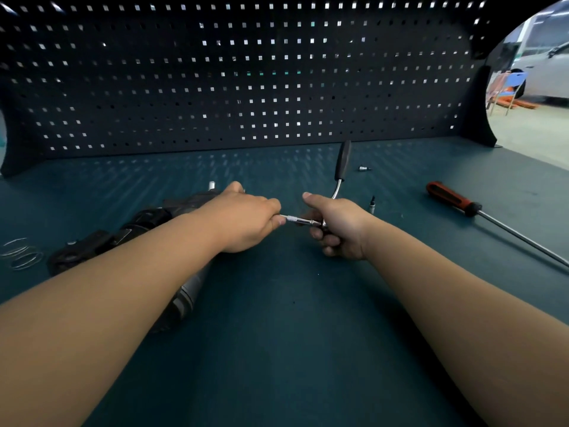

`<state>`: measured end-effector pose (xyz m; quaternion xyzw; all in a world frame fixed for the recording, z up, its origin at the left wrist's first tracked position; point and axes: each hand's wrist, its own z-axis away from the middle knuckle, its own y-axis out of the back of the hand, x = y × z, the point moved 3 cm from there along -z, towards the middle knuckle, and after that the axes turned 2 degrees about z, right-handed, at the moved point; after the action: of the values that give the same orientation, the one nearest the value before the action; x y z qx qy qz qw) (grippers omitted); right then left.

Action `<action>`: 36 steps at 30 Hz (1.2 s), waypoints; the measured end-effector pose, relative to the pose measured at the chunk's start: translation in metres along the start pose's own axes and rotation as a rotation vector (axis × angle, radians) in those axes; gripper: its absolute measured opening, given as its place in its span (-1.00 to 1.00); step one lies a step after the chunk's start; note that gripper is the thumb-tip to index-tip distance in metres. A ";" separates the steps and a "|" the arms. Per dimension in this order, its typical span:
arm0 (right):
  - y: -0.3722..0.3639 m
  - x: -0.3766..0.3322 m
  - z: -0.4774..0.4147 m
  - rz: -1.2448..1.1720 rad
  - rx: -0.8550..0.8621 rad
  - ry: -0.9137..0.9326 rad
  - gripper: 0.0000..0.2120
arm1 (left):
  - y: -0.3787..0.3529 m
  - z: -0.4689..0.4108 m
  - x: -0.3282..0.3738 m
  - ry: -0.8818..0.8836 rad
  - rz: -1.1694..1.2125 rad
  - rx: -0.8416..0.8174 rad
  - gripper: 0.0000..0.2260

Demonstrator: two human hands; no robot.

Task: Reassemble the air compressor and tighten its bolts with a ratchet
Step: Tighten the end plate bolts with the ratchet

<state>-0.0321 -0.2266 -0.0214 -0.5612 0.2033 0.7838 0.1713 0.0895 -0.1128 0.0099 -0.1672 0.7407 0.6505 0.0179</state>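
Observation:
My right hand [337, 228] grips the head end of a ratchet [342, 163]; its black handle points away from me toward the pegboard. A thin silver extension bar [297, 220] sticks out sideways from the ratchet head. My left hand [248, 218] pinches the left end of that bar. The air compressor [144, 224], a dark body with a grey cylinder, lies on the bench under my left forearm, which hides much of it.
A screwdriver [454, 200] with a red and black handle lies at the right. A small bit [373, 204] and a socket [363, 168] sit near the ratchet. Wire rings [21, 254] lie at the far left. A dark pegboard [240, 72] backs the green bench [292, 334].

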 end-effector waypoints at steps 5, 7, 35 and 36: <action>0.001 -0.001 -0.002 0.143 0.070 0.216 -0.63 | 0.000 -0.001 0.000 0.021 -0.009 -0.010 -0.71; 0.003 -0.005 0.000 0.258 0.125 0.333 -0.67 | 0.001 -0.001 0.000 0.030 0.005 -0.013 -0.71; 0.008 -0.004 0.008 0.799 0.139 0.726 -0.96 | 0.012 0.018 -0.032 0.485 0.073 0.060 -0.17; 0.008 -0.002 0.008 0.828 0.142 0.734 -0.95 | 0.010 0.020 -0.035 0.532 0.099 0.008 -0.12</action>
<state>-0.0420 -0.2297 -0.0157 -0.6577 0.5054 0.5231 -0.1958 0.1158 -0.0852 0.0246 -0.2957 0.7293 0.5808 -0.2084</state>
